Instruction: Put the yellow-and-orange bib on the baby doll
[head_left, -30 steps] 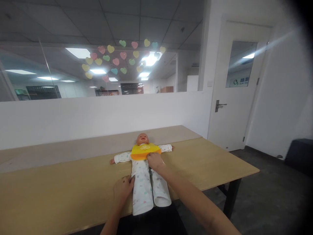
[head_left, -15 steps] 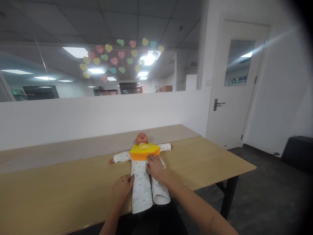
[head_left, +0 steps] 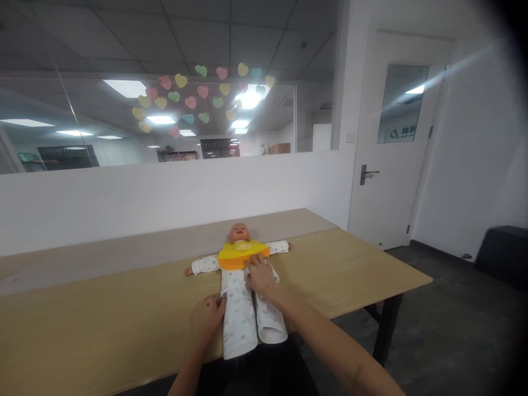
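Observation:
A baby doll (head_left: pixel 240 233) in a white printed sleepsuit (head_left: pixel 239 313) lies on its back on a wooden table (head_left: pixel 103 313), arms spread, legs toward me. A yellow and orange bib (head_left: pixel 242 254) covers its chest. My right hand (head_left: pixel 259 274) rests flat on the doll's belly, fingertips at the bib's lower edge, fingers stretched out. My left hand (head_left: pixel 208 316) lies on the table against the left trouser leg, fingers touching the fabric.
The table's right end (head_left: pixel 412 278) stops before a white door (head_left: pixel 396 148). A low white wall with a glass pane carrying coloured heart stickers (head_left: pixel 202 96) runs behind. A dark object (head_left: pixel 501 256) sits on the floor at far right.
My right hand slid slightly down the doll's belly and came back to the bib's edge. The left hand stays by the trouser leg. The view shifted a little.

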Demonstrator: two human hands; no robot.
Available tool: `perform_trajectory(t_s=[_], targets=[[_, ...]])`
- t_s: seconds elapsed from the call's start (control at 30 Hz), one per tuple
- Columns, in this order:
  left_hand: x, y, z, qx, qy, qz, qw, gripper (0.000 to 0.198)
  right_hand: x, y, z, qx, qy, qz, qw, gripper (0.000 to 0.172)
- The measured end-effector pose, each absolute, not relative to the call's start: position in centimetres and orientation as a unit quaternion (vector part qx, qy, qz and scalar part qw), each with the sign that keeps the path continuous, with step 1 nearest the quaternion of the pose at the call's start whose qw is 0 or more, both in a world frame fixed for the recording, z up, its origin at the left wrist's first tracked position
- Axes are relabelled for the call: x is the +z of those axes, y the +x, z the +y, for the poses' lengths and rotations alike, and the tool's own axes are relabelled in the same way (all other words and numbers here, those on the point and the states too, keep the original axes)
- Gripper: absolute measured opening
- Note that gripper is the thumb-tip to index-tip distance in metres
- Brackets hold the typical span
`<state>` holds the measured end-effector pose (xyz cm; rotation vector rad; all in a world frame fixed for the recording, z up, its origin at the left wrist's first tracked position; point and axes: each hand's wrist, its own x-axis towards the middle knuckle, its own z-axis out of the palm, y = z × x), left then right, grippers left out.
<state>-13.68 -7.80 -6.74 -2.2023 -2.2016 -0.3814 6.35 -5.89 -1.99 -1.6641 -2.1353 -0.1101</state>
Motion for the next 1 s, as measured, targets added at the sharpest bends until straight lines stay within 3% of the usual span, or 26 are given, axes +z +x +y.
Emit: perform_trajectory(t_s=[0.2, 0.47, 0.6, 0.83, 1.0], targets=[[-6.7, -13.6, -8.0, -0.124, -0.704, -0.700, -0.001, 0.040, -2.2, 5.8, -5.4, -0.052, -0.605, -0.772, 0.190, 0.038], [-6.5, -13.5, -8.2, -0.129, -0.700, -0.702, 0.000, 0.039, -2.1, 5.8, -5.9, -0.044, -0.606, -0.765, 0.211, 0.038], [-6.5, -13.5, -8.6, -0.140, -0.698, -0.702, 0.000, 0.038, -2.7, 6.4, -7.7, -0.018, -0.593, -0.754, 0.281, 0.044], [-7.7, -13.9, -12.6, -0.235, -0.679, -0.692, -0.070, 0.034, -7.7, 11.2, -14.1, 0.093, -0.523, -0.677, 0.510, 0.032], [-11.3, -13.6, -19.5, -0.365, -0.667, -0.637, -0.125, 0.044, -11.2, 13.6, -19.6, 0.140, -0.537, -0.613, 0.562, 0.030]])
